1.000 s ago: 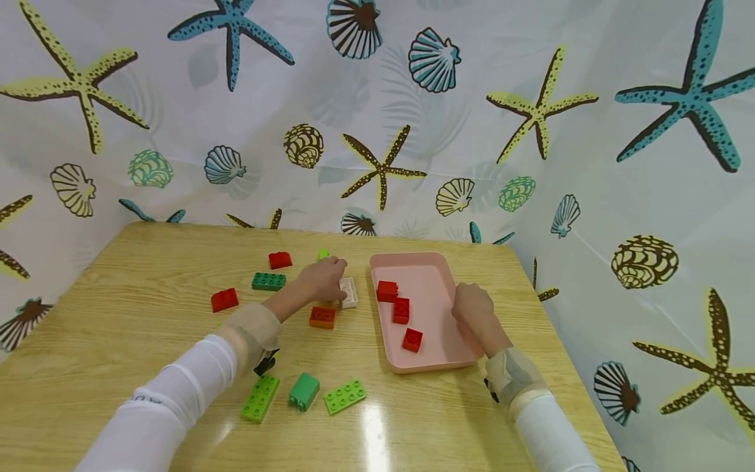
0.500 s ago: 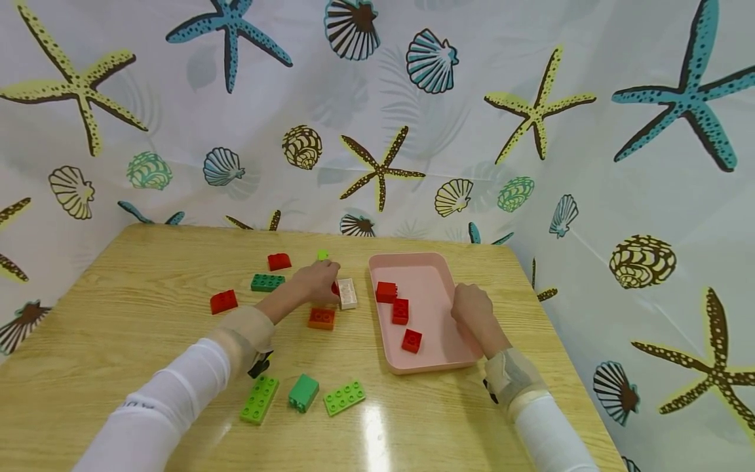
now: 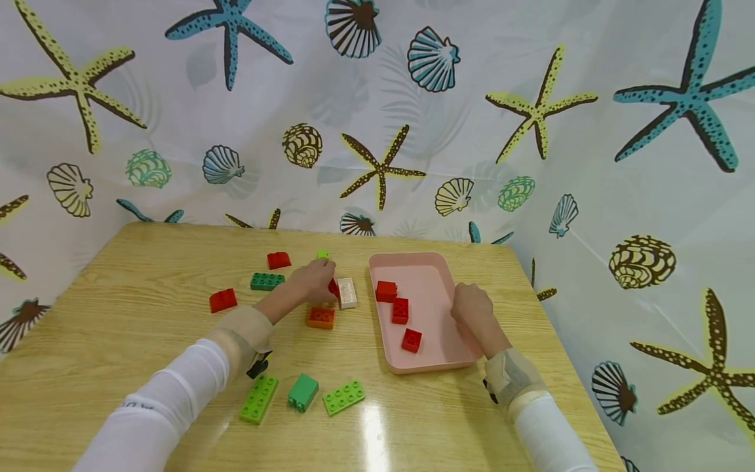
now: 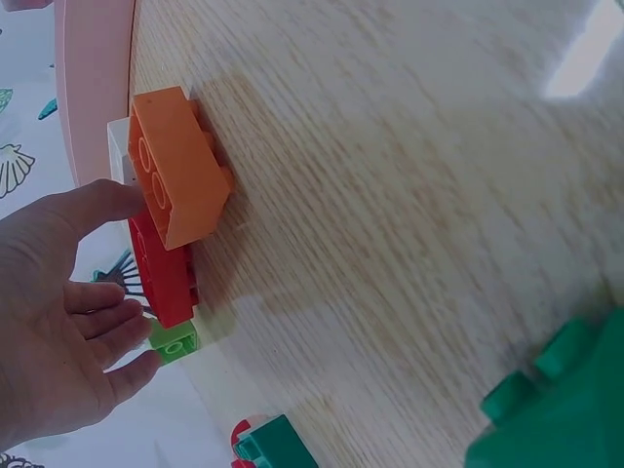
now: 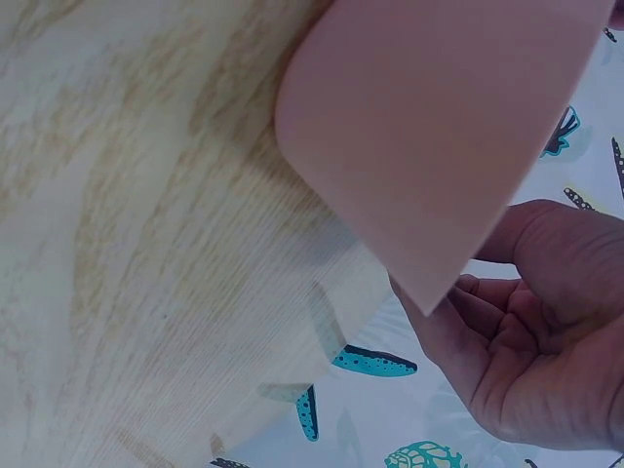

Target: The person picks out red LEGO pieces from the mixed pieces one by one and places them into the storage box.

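My left hand (image 3: 311,280) reaches over the table beside a red brick (image 4: 164,265), partly hidden by it in the head view. In the left wrist view its thumb lies at the brick's upper end and the other fingers are loosely bent, their tips apart from each other. A white brick (image 3: 347,293) lies just right of the red one, an orange brick (image 3: 321,318) nearer the front. My right hand (image 3: 474,308) grips the right rim of a pink tray (image 3: 433,357); the right wrist view shows thumb and fingers at its wall. Several red bricks (image 3: 400,311) lie in the tray.
Two red curved bricks (image 3: 223,300) and a dark green brick (image 3: 267,282) lie to the left. A small lime brick (image 3: 322,254) is behind the left hand. Nearer the front are lime bricks (image 3: 345,397) and a green brick (image 3: 303,392). A patterned curtain (image 3: 389,98) hangs behind.
My left hand has moved left, away from the white brick, and the red brick beside it has come into sight. The right hand and the tray have not moved.
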The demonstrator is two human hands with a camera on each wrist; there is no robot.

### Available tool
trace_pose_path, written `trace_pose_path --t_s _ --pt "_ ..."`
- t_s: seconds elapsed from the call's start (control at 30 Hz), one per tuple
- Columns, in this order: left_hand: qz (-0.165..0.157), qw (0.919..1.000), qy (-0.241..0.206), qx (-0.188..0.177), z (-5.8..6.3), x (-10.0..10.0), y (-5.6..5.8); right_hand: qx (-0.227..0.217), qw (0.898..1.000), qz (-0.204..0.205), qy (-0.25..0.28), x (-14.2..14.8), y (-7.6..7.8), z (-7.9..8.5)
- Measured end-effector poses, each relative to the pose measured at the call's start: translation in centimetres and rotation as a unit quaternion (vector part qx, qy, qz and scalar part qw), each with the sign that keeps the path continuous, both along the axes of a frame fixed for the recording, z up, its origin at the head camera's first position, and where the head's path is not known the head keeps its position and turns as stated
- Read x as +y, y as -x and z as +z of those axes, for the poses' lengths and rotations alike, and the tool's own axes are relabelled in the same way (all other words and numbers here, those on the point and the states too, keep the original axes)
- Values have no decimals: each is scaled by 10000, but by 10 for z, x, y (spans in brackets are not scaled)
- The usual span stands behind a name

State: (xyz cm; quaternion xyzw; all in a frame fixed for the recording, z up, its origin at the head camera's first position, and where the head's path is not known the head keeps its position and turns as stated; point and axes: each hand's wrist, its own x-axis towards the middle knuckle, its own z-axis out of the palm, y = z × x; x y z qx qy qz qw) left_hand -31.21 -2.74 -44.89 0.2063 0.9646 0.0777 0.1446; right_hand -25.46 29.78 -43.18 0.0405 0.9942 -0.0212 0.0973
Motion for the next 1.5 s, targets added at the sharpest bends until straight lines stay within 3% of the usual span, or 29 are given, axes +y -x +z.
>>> trace_pose_path --t_s 0.2,0.83,1.5 --pt "165 9998 -66 -71 1 -1 -1 -13 10000 13 5 1 2 0" --pt "225 9995 -222 21 2 0 -1 -47 10000 18 45 2 5 2" --pt "-165 9986 -246 438 12 7 -2 -82 9999 -11 81 3 3 -2"
